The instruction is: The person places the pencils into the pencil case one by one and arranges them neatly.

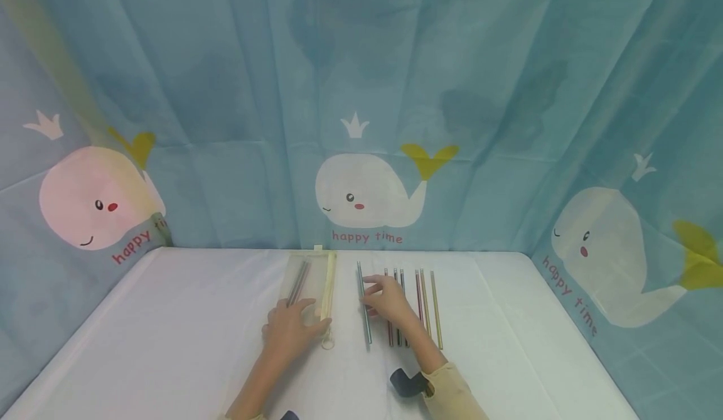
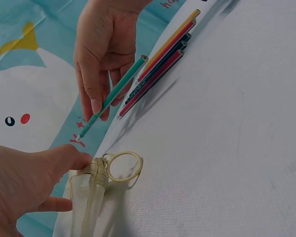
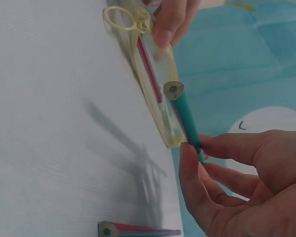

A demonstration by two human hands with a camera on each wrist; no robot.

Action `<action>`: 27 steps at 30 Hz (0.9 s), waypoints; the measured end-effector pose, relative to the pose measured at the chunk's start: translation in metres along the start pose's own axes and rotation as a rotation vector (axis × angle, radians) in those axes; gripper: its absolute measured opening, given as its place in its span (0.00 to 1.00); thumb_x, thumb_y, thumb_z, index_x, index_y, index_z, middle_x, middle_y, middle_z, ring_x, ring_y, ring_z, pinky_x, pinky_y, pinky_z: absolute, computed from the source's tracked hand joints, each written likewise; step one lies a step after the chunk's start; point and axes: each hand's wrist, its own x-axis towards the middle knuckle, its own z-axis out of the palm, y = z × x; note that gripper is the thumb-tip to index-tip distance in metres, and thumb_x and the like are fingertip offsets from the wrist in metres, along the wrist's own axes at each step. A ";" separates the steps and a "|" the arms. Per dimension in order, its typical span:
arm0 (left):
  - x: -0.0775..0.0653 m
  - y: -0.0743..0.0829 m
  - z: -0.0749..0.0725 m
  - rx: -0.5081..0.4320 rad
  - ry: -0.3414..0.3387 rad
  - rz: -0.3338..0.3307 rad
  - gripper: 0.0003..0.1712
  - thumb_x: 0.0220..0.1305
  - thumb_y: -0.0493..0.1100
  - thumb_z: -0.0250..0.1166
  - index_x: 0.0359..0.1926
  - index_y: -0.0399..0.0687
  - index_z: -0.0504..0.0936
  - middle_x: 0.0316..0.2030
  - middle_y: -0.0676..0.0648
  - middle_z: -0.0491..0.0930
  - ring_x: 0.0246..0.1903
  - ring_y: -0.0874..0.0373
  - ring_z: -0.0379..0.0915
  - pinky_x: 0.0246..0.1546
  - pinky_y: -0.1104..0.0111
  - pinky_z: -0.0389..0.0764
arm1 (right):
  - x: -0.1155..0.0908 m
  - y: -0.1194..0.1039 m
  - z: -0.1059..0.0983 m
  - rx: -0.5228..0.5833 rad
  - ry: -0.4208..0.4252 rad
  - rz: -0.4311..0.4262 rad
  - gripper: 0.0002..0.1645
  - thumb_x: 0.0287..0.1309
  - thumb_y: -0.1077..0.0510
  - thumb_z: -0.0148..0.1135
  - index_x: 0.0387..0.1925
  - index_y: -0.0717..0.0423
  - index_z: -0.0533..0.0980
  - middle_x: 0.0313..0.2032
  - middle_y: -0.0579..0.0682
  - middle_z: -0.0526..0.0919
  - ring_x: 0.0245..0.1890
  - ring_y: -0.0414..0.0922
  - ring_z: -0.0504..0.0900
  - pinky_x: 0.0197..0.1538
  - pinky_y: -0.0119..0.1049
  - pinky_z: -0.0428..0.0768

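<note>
My right hand (image 1: 390, 301) pinches a green pencil (image 2: 116, 94) between thumb and fingertips, above the white table. In the right wrist view the pencil's flat end (image 3: 173, 90) faces the camera. Left of it lies a mesh zip pencil pouch (image 1: 329, 282) with a cream zipper edge. Pencils (image 1: 298, 285) show through its mesh, one of them red (image 3: 149, 69) in the right wrist view. My left hand (image 1: 290, 329) holds the near end of the pouch, its thumb beside the zipper's ring pull (image 2: 126, 167). Part of the left fingers' hold is hidden.
Several pencils lie in a loose row right of the pouch, including a yellow one (image 1: 437, 310) at the far right. The right forearm passes over some of them. A whale-print curtain (image 1: 367, 188) hangs behind the white table (image 1: 497, 344) and along its sides.
</note>
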 end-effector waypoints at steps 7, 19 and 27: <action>0.000 -0.001 0.004 0.006 -0.002 0.007 0.38 0.60 0.62 0.76 0.63 0.44 0.83 0.61 0.24 0.73 0.60 0.22 0.69 0.53 0.27 0.70 | 0.000 0.003 -0.003 0.006 0.012 -0.006 0.30 0.63 0.65 0.69 0.66 0.68 0.75 0.46 0.62 0.86 0.33 0.48 0.90 0.37 0.38 0.89; -0.003 0.002 -0.002 0.006 -0.003 -0.011 0.37 0.61 0.61 0.76 0.64 0.44 0.83 0.62 0.24 0.73 0.62 0.22 0.68 0.56 0.27 0.69 | 0.005 0.000 0.007 0.015 0.007 -0.012 0.27 0.63 0.66 0.69 0.64 0.68 0.78 0.46 0.63 0.87 0.35 0.50 0.91 0.38 0.37 0.89; -0.002 0.001 -0.003 -0.005 -0.001 -0.009 0.37 0.60 0.61 0.76 0.63 0.44 0.83 0.61 0.25 0.74 0.61 0.23 0.68 0.54 0.27 0.70 | 0.011 -0.004 0.015 0.011 -0.005 -0.012 0.26 0.63 0.65 0.70 0.63 0.66 0.79 0.47 0.63 0.87 0.34 0.49 0.91 0.38 0.37 0.89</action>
